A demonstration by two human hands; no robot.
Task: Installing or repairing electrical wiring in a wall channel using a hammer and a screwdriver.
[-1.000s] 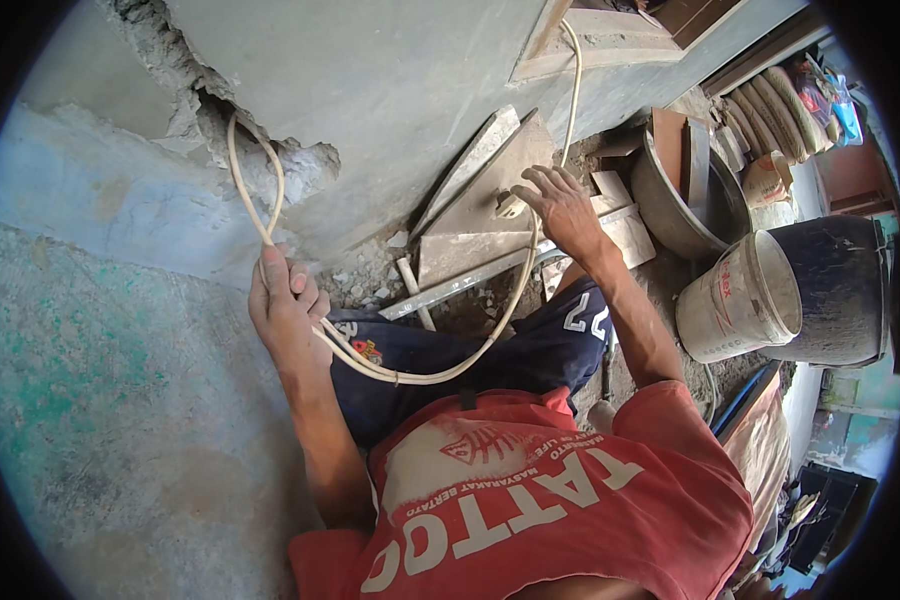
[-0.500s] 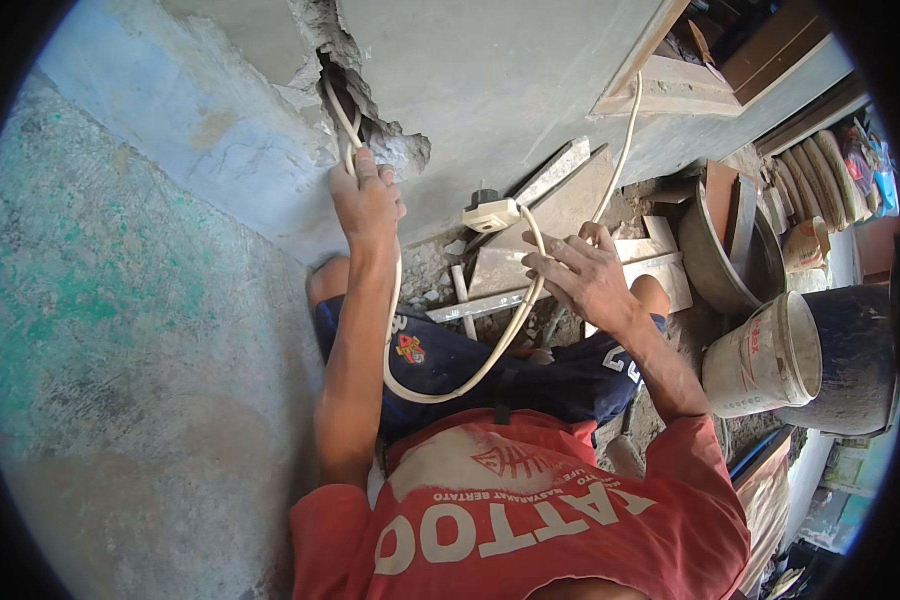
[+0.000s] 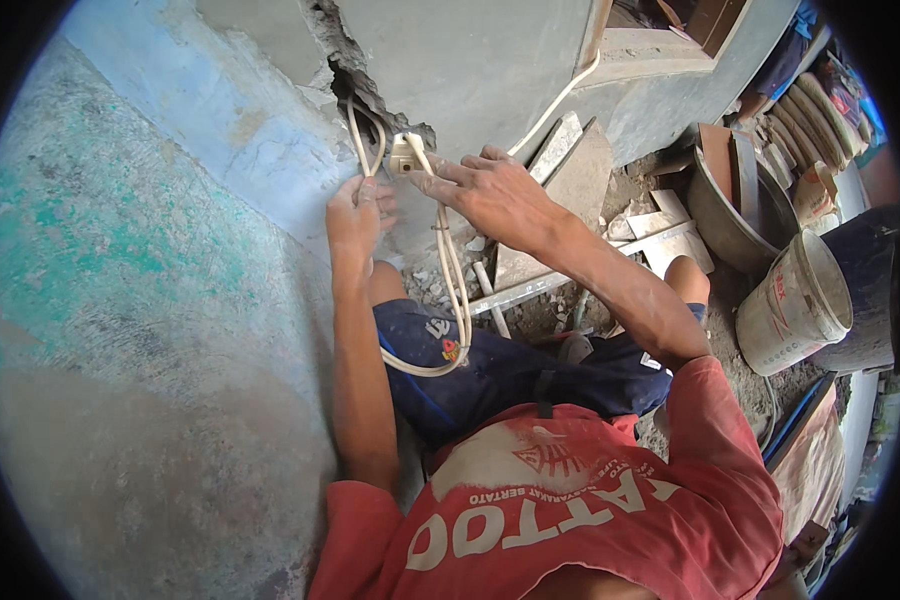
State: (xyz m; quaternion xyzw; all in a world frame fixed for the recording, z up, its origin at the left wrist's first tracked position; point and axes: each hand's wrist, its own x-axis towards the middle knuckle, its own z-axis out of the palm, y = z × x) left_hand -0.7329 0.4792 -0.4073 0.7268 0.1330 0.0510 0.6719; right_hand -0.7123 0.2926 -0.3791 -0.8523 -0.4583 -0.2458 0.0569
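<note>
A white cable (image 3: 460,285) comes out of the broken channel (image 3: 348,85) in the wall, bends in a small loop and passes into my left hand (image 3: 354,222), whose fingers are closed around it. From there it hangs over my lap and rises, doubled, past my right hand (image 3: 505,200). A cream socket block (image 3: 406,154) is at the channel's lower end, right beside my right fingertips. Those fingers pinch the cable just below the block; the exact grip is partly hidden. The black plug is out of sight.
Another stretch of white cable (image 3: 560,108) runs to the window sill (image 3: 635,55). Boards (image 3: 560,200) lean against the wall over rubble. A metal basin (image 3: 745,200), a white bucket (image 3: 795,305) and stacked curved pieces (image 3: 820,120) are at the right. A blue-green wall (image 3: 140,330) is close on my left.
My right hand has moved up and left, carrying the socket block from above the boards to the wall channel. My left hand has slid lower, leaving a loop of cable above it.
</note>
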